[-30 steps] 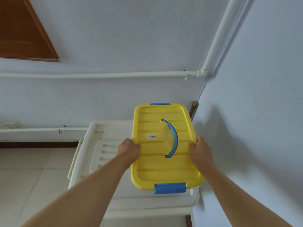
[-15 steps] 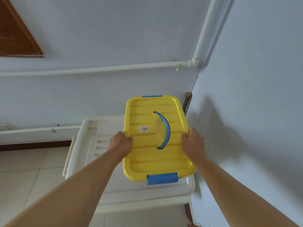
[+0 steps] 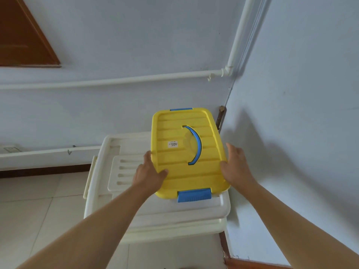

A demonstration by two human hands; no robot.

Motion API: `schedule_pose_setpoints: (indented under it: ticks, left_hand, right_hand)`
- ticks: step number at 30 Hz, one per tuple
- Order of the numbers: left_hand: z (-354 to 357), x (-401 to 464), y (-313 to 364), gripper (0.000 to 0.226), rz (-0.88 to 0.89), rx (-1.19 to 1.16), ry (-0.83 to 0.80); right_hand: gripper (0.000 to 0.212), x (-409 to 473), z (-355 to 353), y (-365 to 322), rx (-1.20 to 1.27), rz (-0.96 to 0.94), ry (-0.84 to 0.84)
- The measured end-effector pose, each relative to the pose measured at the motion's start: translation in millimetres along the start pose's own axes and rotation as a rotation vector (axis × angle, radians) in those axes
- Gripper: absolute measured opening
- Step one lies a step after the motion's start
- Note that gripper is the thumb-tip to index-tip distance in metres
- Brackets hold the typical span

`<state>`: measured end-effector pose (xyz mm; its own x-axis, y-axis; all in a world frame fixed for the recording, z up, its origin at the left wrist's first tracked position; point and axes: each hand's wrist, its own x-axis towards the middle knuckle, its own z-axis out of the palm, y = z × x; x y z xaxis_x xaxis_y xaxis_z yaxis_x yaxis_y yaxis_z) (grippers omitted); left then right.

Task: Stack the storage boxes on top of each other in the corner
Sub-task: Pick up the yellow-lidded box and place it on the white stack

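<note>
In the corner, yellow box (image 3: 186, 152) sits on white box (image 3: 155, 214).

Head-worn camera looks steeply down, close, into the wall corner (image 3: 226, 105).

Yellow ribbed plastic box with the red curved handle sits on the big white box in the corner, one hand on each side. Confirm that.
Not quite: the head view shows the yellow ribbed plastic box has a blue curved handle, not red. The rest holds.
</note>
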<state>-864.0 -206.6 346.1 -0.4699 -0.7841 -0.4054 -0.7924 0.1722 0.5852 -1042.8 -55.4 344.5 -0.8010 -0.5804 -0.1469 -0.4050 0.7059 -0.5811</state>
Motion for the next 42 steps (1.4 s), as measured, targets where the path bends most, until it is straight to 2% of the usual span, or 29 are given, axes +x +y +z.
schedule_pose_setpoints:
  ticks: [4, 9, 16, 19, 30, 34, 38, 42]
  left_hand:
    - [-3, -22, -3, 0.087, 0.120, 0.104, -0.090]
    - [3, -42, -6, 0.070, 0.146, 0.118, -0.090]
    - [9, -47, -11, 0.069, 0.140, 0.151, -0.063]
    - [9, -47, -10, 0.069, 0.126, 0.117, -0.056]
    - [7, -53, -5, 0.070, 0.105, 0.148, -0.045]
    - [13, -52, -1, 0.070, 0.104, 0.150, -0.046]
    - [16, -55, -2, 0.071, 0.085, 0.159, -0.039]
    - [15, -55, -3, 0.071, 0.091, 0.155, -0.026]
  right_hand:
    - [0.066, -33, -14, -4, -0.202, -0.179, -0.089]
    - [0.065, -69, -11, -4, -0.531, -0.388, -0.144]
    - [0.036, -77, 2, -18, -0.814, -0.518, 0.096]
    - [0.038, -79, 3, -22, -0.797, -0.541, 0.174]
    - [0.043, -81, 8, -19, -0.768, -0.483, 0.139]
    - [0.039, -74, 2, -14, -0.720, -0.495, 0.166]
    - [0.025, -76, 4, -12, -0.752, -0.462, 0.097]
    - [0.026, -79, 6, -12, -0.749, -0.458, 0.091]
